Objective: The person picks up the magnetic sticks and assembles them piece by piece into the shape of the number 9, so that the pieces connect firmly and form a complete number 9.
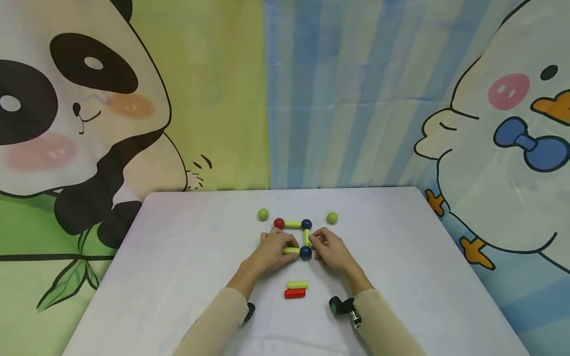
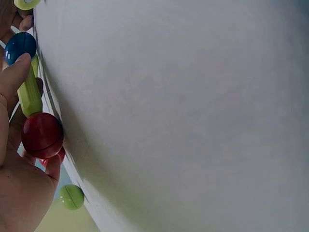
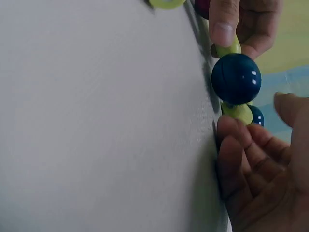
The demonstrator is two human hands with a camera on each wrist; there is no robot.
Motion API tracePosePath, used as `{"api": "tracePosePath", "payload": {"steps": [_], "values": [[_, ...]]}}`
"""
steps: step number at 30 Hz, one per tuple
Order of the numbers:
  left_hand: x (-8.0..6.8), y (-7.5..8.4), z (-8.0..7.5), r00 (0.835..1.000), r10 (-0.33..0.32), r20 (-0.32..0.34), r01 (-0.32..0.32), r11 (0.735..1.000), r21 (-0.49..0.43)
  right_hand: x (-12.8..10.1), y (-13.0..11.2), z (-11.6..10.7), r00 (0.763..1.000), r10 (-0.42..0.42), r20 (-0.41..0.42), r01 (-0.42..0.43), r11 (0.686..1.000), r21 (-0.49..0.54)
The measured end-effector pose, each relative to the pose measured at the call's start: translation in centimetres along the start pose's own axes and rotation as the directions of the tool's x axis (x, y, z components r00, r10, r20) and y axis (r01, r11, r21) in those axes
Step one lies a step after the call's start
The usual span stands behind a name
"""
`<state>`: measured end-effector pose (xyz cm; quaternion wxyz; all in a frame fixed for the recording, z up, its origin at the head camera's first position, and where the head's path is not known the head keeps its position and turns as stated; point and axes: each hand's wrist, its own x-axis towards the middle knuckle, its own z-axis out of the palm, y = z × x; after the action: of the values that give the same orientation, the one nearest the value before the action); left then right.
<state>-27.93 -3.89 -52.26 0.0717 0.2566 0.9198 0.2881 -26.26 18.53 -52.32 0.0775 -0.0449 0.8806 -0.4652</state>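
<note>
Rods and balls are joined into a chain in the middle of the table. My left hand pinches the front yellow-green rod, thumb near the front blue ball. A red ball at that rod's other end lies by the left palm, hidden in the head view. My right hand touches the middle yellow-green rod with relaxed fingertips; its thumb stands apart in the right wrist view. Behind, another blue ball, a yellow-green rod and a red ball form the far side.
Two loose green balls, one at left and one at right, lie beyond the chain. Nearer the front, a loose yellow-green rod lies beside a red rod. The white table ends at a printed curtain.
</note>
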Motion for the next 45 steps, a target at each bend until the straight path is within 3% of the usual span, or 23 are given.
{"api": "tracePosePath", "payload": {"steps": [8,12,17,24,35,41,45], "values": [[-0.3,-0.5,0.1,0.999,0.04,-0.004,-0.04,0.999,-0.026,1.1,-1.7,1.0,0.992,0.064,-0.108,-0.087,0.971,-0.225],[-0.3,-0.5,0.0,0.999,0.039,0.004,-0.038,0.998,-0.057,1.5,-2.4,1.1,0.98,0.13,-0.149,-0.167,0.948,-0.272],[-0.2,-0.6,-0.4,1.0,0.007,-0.007,-0.008,0.997,-0.082,2.0,-2.6,1.3,0.976,0.154,-0.156,-0.186,0.96,-0.211],[-0.1,-0.6,-0.3,1.0,0.02,0.017,-0.019,0.998,-0.068,2.2,-2.5,1.1,0.971,0.182,-0.153,-0.203,0.97,-0.131],[-0.2,-0.4,-0.4,1.0,-0.008,0.009,0.008,0.998,-0.057,2.1,-2.4,1.2,0.987,0.1,-0.127,-0.119,0.982,-0.145],[0.0,-0.4,-0.2,0.999,-0.033,0.009,0.034,0.998,-0.047,2.0,-2.4,1.1,0.986,0.107,-0.126,-0.128,0.976,-0.175],[-0.1,-0.3,-0.2,1.0,-0.018,0.011,0.019,0.998,-0.054,2.0,-2.3,1.2,0.985,0.105,-0.139,-0.13,0.975,-0.18]]}}
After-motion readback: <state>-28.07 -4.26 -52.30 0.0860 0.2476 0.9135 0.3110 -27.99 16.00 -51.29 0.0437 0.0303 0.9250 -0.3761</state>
